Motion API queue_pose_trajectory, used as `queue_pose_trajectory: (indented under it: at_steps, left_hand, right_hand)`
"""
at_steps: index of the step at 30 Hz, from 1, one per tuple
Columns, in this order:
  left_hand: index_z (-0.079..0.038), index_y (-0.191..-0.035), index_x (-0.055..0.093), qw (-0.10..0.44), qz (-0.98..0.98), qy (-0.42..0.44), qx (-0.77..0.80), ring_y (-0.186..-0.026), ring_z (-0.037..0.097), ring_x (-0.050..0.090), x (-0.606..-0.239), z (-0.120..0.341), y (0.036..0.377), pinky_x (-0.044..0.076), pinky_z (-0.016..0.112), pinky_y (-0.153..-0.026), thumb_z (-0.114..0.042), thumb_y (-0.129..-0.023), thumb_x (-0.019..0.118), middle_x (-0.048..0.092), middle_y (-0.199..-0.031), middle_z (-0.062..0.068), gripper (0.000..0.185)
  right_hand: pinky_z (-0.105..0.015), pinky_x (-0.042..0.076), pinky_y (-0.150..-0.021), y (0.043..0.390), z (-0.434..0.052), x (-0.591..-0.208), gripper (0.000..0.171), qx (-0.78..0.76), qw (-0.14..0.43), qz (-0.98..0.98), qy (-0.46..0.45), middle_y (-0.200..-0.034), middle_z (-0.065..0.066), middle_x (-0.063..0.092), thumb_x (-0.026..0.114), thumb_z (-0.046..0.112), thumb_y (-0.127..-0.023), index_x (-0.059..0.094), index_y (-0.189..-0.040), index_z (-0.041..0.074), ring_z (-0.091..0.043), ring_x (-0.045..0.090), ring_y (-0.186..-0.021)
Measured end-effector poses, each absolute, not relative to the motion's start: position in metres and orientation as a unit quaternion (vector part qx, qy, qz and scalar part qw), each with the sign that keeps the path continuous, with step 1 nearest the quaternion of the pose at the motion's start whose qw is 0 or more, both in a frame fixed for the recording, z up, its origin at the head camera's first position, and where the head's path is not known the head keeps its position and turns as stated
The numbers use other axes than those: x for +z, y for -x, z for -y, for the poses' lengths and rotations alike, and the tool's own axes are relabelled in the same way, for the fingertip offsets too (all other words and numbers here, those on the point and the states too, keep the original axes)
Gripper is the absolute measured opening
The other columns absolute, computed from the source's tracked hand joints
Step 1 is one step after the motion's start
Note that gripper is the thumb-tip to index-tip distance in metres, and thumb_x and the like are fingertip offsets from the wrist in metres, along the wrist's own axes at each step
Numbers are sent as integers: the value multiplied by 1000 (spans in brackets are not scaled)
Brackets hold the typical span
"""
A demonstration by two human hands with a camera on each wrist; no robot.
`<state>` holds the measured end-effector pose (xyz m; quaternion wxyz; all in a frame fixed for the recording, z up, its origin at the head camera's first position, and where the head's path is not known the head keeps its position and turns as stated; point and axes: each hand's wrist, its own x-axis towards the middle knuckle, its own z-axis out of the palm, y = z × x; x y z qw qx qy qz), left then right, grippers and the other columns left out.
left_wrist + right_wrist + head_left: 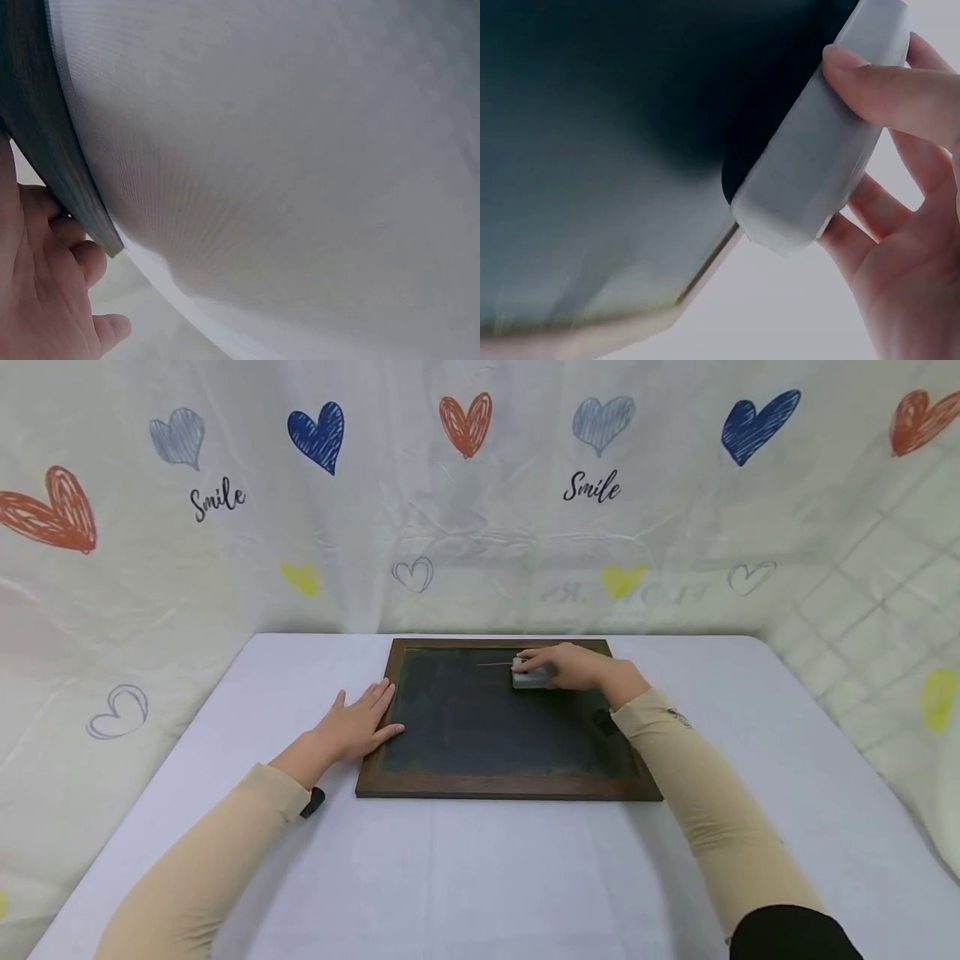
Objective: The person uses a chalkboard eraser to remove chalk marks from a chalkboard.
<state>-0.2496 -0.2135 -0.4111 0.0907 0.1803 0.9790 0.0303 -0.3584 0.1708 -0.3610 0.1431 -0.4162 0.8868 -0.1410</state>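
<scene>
While the left hand [352, 727] rests flat, fingers straight, against the chalkboard [487, 727] frame on the bench [525, 877], the right hand [577, 667] grips the eraser [531, 675] near the board's far edge; wiping seems underway, and the next stroke likely needs steady pressure toward the remaining chalk line [495, 663].

Occlusions and cut-offs noted at inspection.

The eraser [532, 676] was largely covered by the right hand [573, 666] in the head view; its working face against the chalkboard [480, 727] could not be seen. The left wrist view cut off most of the left hand [41, 300] at the frame edge. The chalk line [495, 663] was too faint to read.
</scene>
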Motion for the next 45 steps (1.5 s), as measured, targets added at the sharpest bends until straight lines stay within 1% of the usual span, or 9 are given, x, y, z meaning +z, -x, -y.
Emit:
queue_pose_trajectory:
  at_steps: [6,14,20,26,30,33,37,40,45]
  left_hand:
    - [2,-163,15,89,-979,-183,31,-155,36,15,-412,214,250,9,71,-116,-51,-108,45,11,-169,20,82]
    - [2,-163,15,88,-978,-184,32,-155,36,15,-412,213,249,9,71,-116,-51,-108,45,11,-169,20,82]
    - [2,-163,15,88,-978,-185,34,-155,36,15,-412,214,249,9,71,-116,-52,-108,44,11,-169,20,82]
    - [2,-163,15,86,-978,-187,37,-155,35,15,-412,214,249,9,71,-117,-52,-108,45,11,-169,20,82]
    - [2,-163,16,82,-979,-186,32,-155,35,15,-412,214,249,9,71,-117,-52,-108,45,12,-169,19,82]
    - [2,-163,16,80,-979,-187,30,-155,35,15,-412,213,250,10,71,-117,-52,-108,45,12,-169,19,82]
    - [2,-163,16,82,-979,-187,27,-155,35,15,-411,212,250,10,71,-117,-52,-108,45,12,-169,19,82]
    - [2,-163,16,86,-979,-184,27,-155,36,15,-410,212,250,10,71,-117,-51,-108,45,11,-169,20,82]
    - [2,-163,15,90,-979,-183,31,-155,36,15,-410,213,248,9,71,-116,-51,-108,45,11,-169,20,82]
  right_hand:
    - [-38,45,-79,356,-122,-366,64,-140,152,-877,434,-164,-16,32,67,-11,-94,53,-152,11,-36,53,-134]
    - [-38,51,-96,351,-77,-369,65,-108,139,-880,442,-166,-9,29,67,-5,-97,49,-155,18,-32,46,-142]
    - [-40,51,-96,352,-88,-370,66,-128,138,-875,446,-167,-11,28,68,-5,-97,47,-156,16,-34,50,-137]
    - [-47,49,-101,358,-131,-369,65,-151,127,-881,430,-165,-18,29,69,-7,-94,49,-154,9,-39,43,-142]
    - [-50,49,-100,360,-158,-367,64,-149,123,-892,408,-165,-20,29,69,-8,-94,50,-153,7,-42,40,-143]
    - [-50,50,-98,359,-167,-365,65,-150,123,-895,402,-164,-21,29,69,-9,-93,50,-153,7,-43,42,-141]
    - [-49,51,-97,356,-156,-363,64,-143,119,-897,401,-164,-19,31,69,-10,-93,52,-152,8,-42,46,-138]
    - [-44,51,-91,355,-133,-365,64,-136,122,-896,405,-165,-15,31,68,-9,-94,52,-152,12,-39,50,-136]
    - [-40,49,-88,352,-96,-368,64,-127,133,-882,435,-165,-12,31,66,-9,-95,51,-153,14,-34,51,-136]
